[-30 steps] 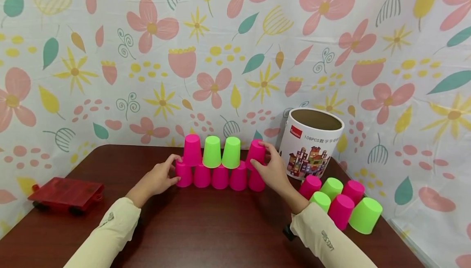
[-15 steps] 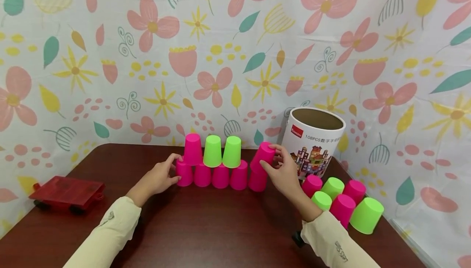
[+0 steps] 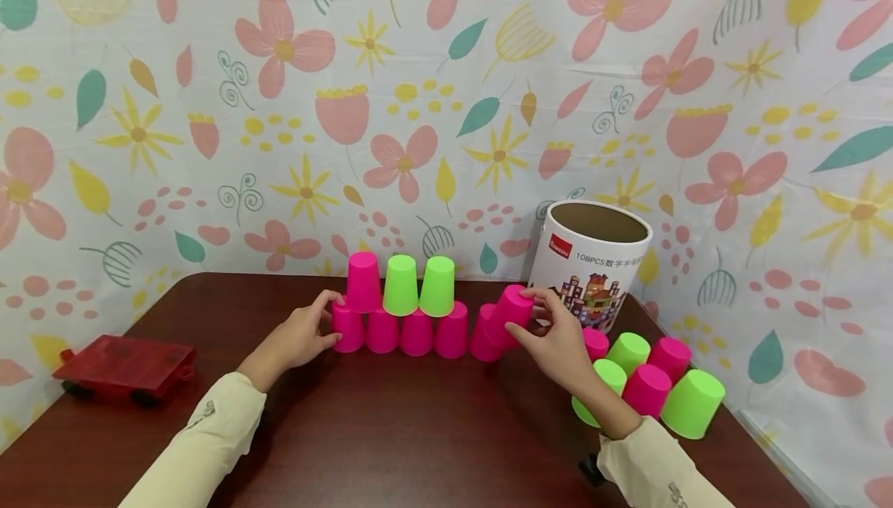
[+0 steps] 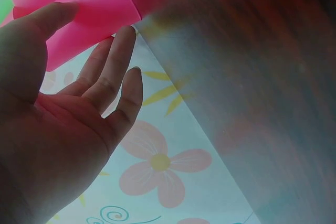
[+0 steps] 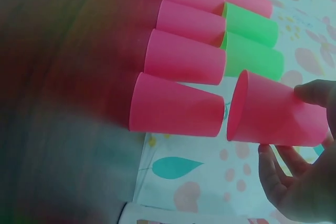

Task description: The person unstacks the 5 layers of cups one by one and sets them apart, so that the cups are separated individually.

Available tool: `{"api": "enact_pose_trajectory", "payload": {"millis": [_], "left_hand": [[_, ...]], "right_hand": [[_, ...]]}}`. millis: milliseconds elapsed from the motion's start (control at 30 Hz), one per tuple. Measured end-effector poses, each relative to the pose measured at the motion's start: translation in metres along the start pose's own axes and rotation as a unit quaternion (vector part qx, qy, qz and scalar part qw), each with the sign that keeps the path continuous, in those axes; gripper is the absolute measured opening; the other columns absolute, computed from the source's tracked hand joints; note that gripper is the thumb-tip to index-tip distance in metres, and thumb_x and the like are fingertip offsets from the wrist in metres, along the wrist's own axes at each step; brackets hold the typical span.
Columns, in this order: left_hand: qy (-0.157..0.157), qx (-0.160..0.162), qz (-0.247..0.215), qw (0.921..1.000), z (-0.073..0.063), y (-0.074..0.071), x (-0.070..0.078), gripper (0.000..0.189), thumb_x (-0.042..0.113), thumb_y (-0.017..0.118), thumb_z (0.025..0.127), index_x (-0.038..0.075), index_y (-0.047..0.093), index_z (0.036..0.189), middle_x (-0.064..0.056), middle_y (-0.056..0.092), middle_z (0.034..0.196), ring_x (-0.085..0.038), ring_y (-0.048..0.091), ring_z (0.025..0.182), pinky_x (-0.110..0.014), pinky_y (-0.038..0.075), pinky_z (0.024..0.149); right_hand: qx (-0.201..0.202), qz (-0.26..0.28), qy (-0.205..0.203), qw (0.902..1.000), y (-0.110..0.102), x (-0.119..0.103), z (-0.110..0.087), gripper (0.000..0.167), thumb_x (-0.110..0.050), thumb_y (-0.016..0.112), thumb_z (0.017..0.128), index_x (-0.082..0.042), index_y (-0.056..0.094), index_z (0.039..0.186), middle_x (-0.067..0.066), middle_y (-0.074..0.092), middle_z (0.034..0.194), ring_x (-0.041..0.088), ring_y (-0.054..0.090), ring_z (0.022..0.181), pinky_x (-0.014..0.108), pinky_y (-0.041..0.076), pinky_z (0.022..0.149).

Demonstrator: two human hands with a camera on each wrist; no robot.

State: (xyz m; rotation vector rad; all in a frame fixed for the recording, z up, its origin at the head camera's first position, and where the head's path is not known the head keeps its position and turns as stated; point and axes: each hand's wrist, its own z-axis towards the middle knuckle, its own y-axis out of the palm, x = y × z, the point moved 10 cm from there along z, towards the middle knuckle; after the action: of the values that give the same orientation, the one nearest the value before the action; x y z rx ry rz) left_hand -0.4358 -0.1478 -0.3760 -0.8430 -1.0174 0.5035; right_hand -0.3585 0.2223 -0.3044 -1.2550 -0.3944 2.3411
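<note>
Right hand (image 3: 561, 347) has taken its magenta cup (image 3: 511, 316) lower and further right. Head: cup tilted, pinched between thumb and fingers, partly hiding the right-end base cup (image 3: 481, 339); left hand (image 3: 298, 337) grips the left-end base cup (image 3: 349, 330), likely to steady it. Left wrist: thumb lies on that cup, other fingers loosely bent. Right wrist: magenta cup's mouth faces the right-end base cup; side hold presumably keeps that rim free.
</note>
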Motion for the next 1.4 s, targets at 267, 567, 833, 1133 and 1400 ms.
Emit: {"api": "enact_pose_trajectory", "payload": {"millis": [267,567,833,1133,1400], "left_hand": [[0.012,-0.003,0.0,0.9999,-0.001,-0.002,0.004,0.054,0.007,0.074,0.088,0.014,0.036,0.127,-0.019,0.068,0.103,-0.014,0.056,0.064,-0.034,0.048,0.061],[0.009,-0.002,-0.002,1.0,0.001,0.0,-0.001,0.055,0.007,0.075,0.088,0.016,0.037,0.126,-0.016,0.068,0.101,-0.014,0.058,0.066,-0.033,0.048,0.062],[0.0,-0.005,-0.004,1.0,0.001,-0.002,-0.001,0.056,0.007,0.075,0.088,0.016,0.037,0.128,-0.016,0.068,0.103,-0.015,0.058,0.067,-0.033,0.049,0.062],[0.0,-0.008,0.0,1.0,0.0,-0.002,-0.001,0.055,0.007,0.074,0.088,0.015,0.037,0.128,-0.017,0.068,0.102,-0.015,0.056,0.067,-0.033,0.047,0.06],[0.01,-0.005,-0.001,0.9999,0.0,-0.003,0.0,0.055,0.006,0.074,0.088,0.015,0.037,0.128,-0.017,0.068,0.102,-0.015,0.058,0.069,-0.034,0.048,0.063]], "right_hand": [[-0.046,-0.022,0.008,0.9987,-0.002,0.002,-0.012,0.051,-0.01,0.081,0.081,-0.007,0.053,0.124,0.016,0.066,0.113,0.028,0.066,0.087,0.03,0.056,0.073],[-0.086,-0.06,-0.006,0.9944,-0.02,0.001,-0.009,0.05,-0.014,0.083,0.081,-0.008,0.055,0.122,0.015,0.066,0.113,0.029,0.068,0.09,0.034,0.057,0.072],[-0.135,-0.071,-0.027,0.9879,-0.028,0.007,0.001,0.047,-0.011,0.086,0.077,-0.009,0.056,0.113,0.012,0.067,0.108,0.023,0.07,0.085,0.035,0.058,0.071],[-0.149,-0.093,-0.015,0.9843,-0.033,0.015,0.004,0.041,-0.015,0.086,0.077,-0.01,0.058,0.107,0.007,0.064,0.102,0.02,0.067,0.081,0.032,0.056,0.071],[-0.147,-0.089,-0.031,0.9846,-0.037,0.013,0.003,0.04,-0.014,0.086,0.077,-0.009,0.059,0.107,0.007,0.066,0.1,0.022,0.068,0.082,0.029,0.055,0.067]]}}
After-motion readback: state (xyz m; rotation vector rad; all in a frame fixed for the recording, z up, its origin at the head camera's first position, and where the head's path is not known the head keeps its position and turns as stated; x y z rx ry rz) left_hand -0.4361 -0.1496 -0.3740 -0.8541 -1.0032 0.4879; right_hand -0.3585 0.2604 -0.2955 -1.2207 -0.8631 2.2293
